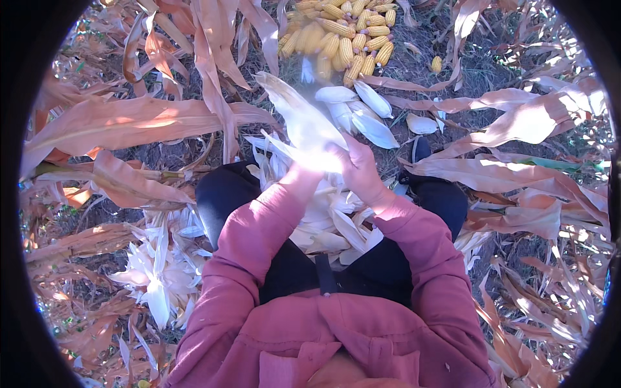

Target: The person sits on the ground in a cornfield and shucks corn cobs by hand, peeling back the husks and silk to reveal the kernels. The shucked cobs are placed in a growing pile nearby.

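A pale, dry corn husk (306,112) stands up out of my two hands, its tip pointing forward and left. My right hand (363,167) grips the husk's lower end from the right, thumb on top. My left hand (305,178) is closed around the same end from the left; bright glare washes out its fingers. Whether an ear is inside the husk cannot be seen. Below the hands, between my knees, lies a heap of stripped husks (335,228). Just beyond them several ears still in pale husks (371,127) lie on the ground.
A pile of bare yellow corn ears (347,48) lies ahead, partly blurred by haze. One ear (436,64) lies apart to its right. Dry corn leaves (145,123) reach in from the left, others (514,177) from the right. More husks (157,276) are heaped at my left.
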`<state>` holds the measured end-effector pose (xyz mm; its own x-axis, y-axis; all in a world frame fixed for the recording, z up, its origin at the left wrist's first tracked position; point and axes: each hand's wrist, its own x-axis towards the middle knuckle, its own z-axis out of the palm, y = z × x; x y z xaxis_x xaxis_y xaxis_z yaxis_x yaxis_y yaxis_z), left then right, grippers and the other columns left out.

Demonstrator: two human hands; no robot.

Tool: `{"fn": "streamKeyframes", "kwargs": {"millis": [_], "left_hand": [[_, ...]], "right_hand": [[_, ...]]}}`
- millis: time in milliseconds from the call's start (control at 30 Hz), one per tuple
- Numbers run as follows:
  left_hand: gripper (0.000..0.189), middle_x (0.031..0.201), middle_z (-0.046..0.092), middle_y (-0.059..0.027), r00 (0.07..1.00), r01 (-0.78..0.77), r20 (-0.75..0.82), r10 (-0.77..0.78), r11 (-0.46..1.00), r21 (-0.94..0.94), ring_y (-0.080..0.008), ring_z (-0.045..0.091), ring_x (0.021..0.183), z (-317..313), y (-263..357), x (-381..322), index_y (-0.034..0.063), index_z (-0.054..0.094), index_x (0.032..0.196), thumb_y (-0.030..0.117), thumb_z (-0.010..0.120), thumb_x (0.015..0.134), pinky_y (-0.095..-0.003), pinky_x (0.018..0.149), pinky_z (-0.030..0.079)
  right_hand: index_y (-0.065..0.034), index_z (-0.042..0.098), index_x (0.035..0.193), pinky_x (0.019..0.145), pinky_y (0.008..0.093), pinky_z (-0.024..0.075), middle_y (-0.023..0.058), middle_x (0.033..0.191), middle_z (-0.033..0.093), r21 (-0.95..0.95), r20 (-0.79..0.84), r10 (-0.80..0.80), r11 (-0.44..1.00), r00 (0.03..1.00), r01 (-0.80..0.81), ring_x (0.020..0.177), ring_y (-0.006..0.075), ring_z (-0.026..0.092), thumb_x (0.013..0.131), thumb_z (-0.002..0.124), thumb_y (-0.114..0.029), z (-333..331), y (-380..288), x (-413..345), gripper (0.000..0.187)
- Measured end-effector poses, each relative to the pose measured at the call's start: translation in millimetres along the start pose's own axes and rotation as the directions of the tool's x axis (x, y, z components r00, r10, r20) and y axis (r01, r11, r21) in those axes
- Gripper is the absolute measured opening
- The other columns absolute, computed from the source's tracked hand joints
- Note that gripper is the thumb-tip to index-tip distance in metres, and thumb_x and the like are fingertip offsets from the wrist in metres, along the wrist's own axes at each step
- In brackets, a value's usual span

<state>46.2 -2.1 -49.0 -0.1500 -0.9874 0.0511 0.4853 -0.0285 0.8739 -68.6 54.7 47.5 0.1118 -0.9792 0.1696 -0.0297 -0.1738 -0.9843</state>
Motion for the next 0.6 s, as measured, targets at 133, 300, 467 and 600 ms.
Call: {"fn": "streamKeyframes", "kwargs": {"millis": [133,300,467,600], "left_hand": [[0.034,0.109,0.058,-0.0106,0.956,-0.078,0.287,-0.062,0.889,0.451,-0.0223,0.059,0.094,24,19,-1,0.0048,0.047,0.119,0.028,0.039,0.096,-0.0350,0.079,0.052],[0.044,0.127,0.047,-0.0164,0.753,0.626,0.633,-0.182,0.496,-0.602,-0.0294,0.056,0.103,31,28,3,0.0065,0.036,0.133,0.033,0.032,0.098,-0.0380,0.083,0.051],[0.048,0.103,0.057,-0.0156,0.885,0.463,0.230,-0.405,0.719,-0.519,-0.0290,0.060,0.087,38,43,-2,0.0058,0.044,0.122,0.043,0.047,0.091,-0.0406,0.077,0.052],[0.048,0.091,0.060,-0.0132,0.917,0.270,-0.195,-0.347,0.902,-0.338,-0.0267,0.062,0.080,21,50,0,0.0053,0.048,0.114,0.044,0.055,0.087,-0.0406,0.075,0.052]], "right_hand": [[0.0010,0.052,0.109,0.066,0.0216,0.0455,0.0028,0.088,0.059,0.581,-0.120,0.178,0.811,0.977,-0.076,0.076,0.0073,0.056,0.092,0.047,-0.016,0,-8,8,0.024],[-0.0058,0.049,0.089,0.047,0.0200,0.0328,-0.0047,0.062,0.040,0.967,0.246,0.096,0.050,0.964,-0.252,0.049,0.0040,0.038,0.092,0.040,-0.018,-29,15,14,0.015],[-0.0068,0.046,0.085,0.045,0.0230,0.0310,-0.0022,0.060,0.038,0.908,0.144,0.192,0.364,0.971,-0.207,0.046,0.0066,0.035,0.092,0.041,-0.019,-63,-15,25,0.015],[0.0064,0.046,0.112,0.067,0.0309,0.0477,0.0105,0.081,0.060,0.290,-0.203,0.460,0.872,0.865,-0.395,0.070,0.0200,0.059,0.091,0.047,-0.024,-91,12,18,0.037]]}}
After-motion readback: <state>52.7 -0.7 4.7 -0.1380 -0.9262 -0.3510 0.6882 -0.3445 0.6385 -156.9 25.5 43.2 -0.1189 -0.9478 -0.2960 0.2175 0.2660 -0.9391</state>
